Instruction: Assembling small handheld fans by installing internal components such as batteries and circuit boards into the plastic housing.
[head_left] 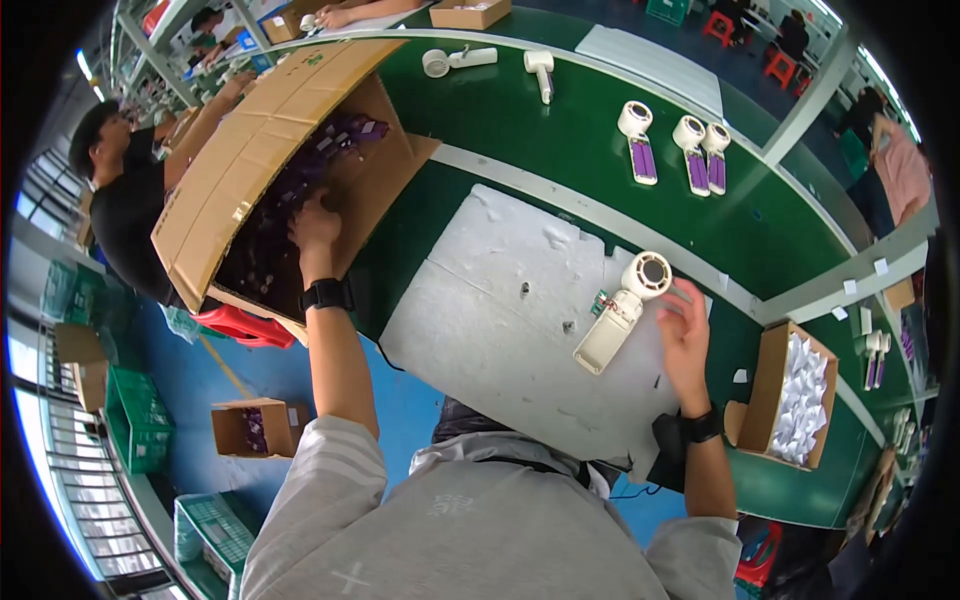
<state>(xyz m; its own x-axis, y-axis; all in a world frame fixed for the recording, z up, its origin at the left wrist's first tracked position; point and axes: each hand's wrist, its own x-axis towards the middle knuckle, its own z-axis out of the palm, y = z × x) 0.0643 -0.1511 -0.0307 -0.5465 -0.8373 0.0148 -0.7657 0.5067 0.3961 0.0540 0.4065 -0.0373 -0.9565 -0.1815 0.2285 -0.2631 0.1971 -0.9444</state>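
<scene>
My left hand [315,222] reaches into a large cardboard box [215,190] tipped on its side at the left. Purple-wrapped pieces [350,135], which look like battery packs, lie heaped inside, and my fingertips are lost among them. On a white foam pad [470,290] in front of me lies a cream handheld fan [608,335] with its handle open and a small green circuit board [601,302] at its side. My right hand [686,340] rests beside the fan's round head, fingers bent and apart, holding nothing; whether it touches the fan is unclear.
Several similar fans, some with purple packs [642,160] in their handles, lie on the green conveyor [570,130] beyond the pad. A carton of folded white pieces [800,400] stands at the right. A co-worker [125,190] sits at the far left behind the box.
</scene>
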